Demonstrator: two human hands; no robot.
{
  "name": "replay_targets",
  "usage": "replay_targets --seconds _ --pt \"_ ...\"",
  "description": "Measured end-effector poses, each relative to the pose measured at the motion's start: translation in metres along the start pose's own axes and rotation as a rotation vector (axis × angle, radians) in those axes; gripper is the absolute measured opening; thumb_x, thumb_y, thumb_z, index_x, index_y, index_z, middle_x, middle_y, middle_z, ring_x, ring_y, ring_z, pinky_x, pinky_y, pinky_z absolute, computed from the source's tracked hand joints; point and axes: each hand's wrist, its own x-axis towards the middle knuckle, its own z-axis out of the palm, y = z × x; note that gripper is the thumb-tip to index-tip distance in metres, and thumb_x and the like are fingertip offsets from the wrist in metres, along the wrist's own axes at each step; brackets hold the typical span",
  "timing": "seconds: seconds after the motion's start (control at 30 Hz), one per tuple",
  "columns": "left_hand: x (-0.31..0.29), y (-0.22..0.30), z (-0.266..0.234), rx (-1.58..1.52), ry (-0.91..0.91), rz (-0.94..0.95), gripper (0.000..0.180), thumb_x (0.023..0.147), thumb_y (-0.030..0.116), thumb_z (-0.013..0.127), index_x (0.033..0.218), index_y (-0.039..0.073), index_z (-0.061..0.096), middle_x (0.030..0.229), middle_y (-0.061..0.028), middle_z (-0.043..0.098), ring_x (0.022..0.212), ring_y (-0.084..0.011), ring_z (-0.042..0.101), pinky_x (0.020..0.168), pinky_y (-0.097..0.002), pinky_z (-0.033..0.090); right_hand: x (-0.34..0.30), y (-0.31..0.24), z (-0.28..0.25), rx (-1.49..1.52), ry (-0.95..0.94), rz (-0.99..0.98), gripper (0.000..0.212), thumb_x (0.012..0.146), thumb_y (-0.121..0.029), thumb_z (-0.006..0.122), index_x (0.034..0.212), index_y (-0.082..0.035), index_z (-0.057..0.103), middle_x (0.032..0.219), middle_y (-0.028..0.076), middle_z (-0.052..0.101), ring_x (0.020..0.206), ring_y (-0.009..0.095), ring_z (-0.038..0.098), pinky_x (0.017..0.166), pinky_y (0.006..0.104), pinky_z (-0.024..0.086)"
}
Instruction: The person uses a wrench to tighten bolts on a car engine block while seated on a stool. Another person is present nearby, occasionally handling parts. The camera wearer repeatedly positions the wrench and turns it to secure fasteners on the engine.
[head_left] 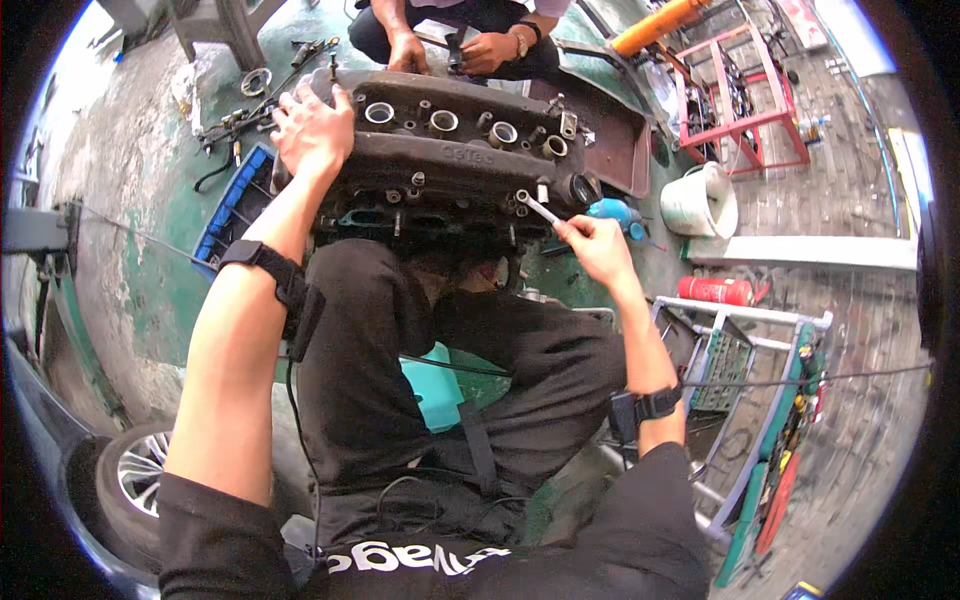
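Note:
A dark, grimy engine (465, 152) with a row of round holes along its top cover stands in front of my knees. My left hand (314, 130) lies on the left end of that cover, fingers spread, with an upright bolt (333, 68) just beyond it. In my right hand (598, 246) is a silver wrench (545, 212), gripped by its near end. Its ring end sits at a fastener on the engine's right front side; how far it is seated I cannot tell. Close to the wrench is a black round cap (582, 188).
Across the engine a co-worker crouches, a hand (488, 54) at a dark part. A blue tool (615, 212) and a white bucket (698, 200) are at the right, with a red extinguisher (716, 291) and a metal-framed cart (745, 318) nearer. A blue tray (228, 212) lies left.

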Motion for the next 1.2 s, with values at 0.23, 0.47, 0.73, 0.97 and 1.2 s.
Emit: replay_targets --seconds 0.23,0.47,0.73,0.97,1.2 --pt "-0.027 -0.015 -0.016 -0.164 0.361 0.866 0.040 0.090 0.029 0.059 0.123 0.007 0.051 0.121 -0.0165 0.048 0.111 -0.0338 0.048 0.096 -0.0476 0.034 -0.006 -0.004 0.012 0.615 -0.209 0.508 0.036 0.092 -0.034 0.061 0.078 -0.002 0.064 0.055 -0.004 0.047 0.041 0.005 0.036 0.037 0.0222 0.024" --pt "-0.092 -0.012 -0.027 -0.326 -0.310 1.036 0.032 0.086 0.022 0.067 0.111 0.004 0.062 0.095 -0.0146 0.063 0.088 -0.0314 0.061 0.077 -0.0380 0.048 -0.011 -0.046 0.081 1.565 -0.305 0.705 0.033 0.101 -0.025 0.039 0.096 0.004 0.055 0.082 0.015 0.063 0.070 0.029 0.064 0.062 0.0411 0.055" --pt "-0.104 0.000 -0.007 -0.597 -0.384 0.592 0.025 0.085 0.017 0.066 0.101 -0.003 0.068 0.096 -0.0197 0.069 0.089 -0.0300 0.067 0.081 -0.0358 0.050 0.025 -0.110 0.112 2.216 -0.119 0.426 0.030 0.102 -0.018 0.030 0.105 0.004 0.050 0.103 0.024 0.064 0.094 0.036 0.066 0.088 0.0496 0.053" --pt "-0.096 0.016 -0.027 -0.418 -0.246 0.566 0.040 0.078 0.035 0.074 0.083 -0.004 0.070 0.073 -0.0203 0.067 0.071 -0.0342 0.067 0.071 -0.0400 0.051 -0.035 -0.062 0.058 1.749 -0.341 0.134 0.025 0.098 -0.019 0.047 0.104 0.003 0.058 0.096 0.019 0.067 0.093 0.033 0.067 0.081 0.0449 0.055" --pt "-0.094 0.026 -0.032 -0.292 -0.374 0.561 0.035 0.076 0.030 0.073 0.079 -0.004 0.071 0.071 -0.0254 0.065 0.071 -0.0362 0.068 0.071 -0.0417 0.052 -0.034 -0.040 0.041 1.268 -0.279 0.365 0.026 0.096 -0.019 0.048 0.091 0.000 0.065 0.073 0.009 0.064 0.057 0.018 0.058 0.050 0.0318 0.047"
